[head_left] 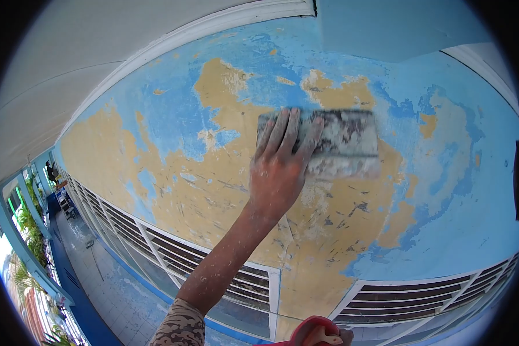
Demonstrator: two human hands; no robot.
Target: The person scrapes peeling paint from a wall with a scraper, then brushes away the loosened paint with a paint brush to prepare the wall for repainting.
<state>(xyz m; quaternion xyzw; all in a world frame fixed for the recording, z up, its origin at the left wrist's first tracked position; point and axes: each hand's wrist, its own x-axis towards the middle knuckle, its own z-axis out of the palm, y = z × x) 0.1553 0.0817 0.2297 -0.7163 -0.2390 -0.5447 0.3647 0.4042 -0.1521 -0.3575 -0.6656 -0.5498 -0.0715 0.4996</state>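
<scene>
My left hand (pixel 279 173) is raised to the wall, its fingers laid over the left part of a flat, dark rectangular plate (pixel 349 132) smeared with white filler. The plate lies against the wall (pixel 230 144), where blue paint has come off in patches and a tan layer shows. White dust and smears cover my fingers. At the bottom edge, part of my right hand (pixel 346 337) shows beside a red holder (pixel 310 324) and a wooden handle (pixel 327 338). Most of that hand is out of frame.
Louvred windows (pixel 236 285) with white frames run below the patched wall, with more louvres (pixel 409 300) at right. A tiled walkway (pixel 106 271) stretches away on the left past blue railings and plants (pixel 32 230). Far along it are a person (pixel 51 171) and some gear.
</scene>
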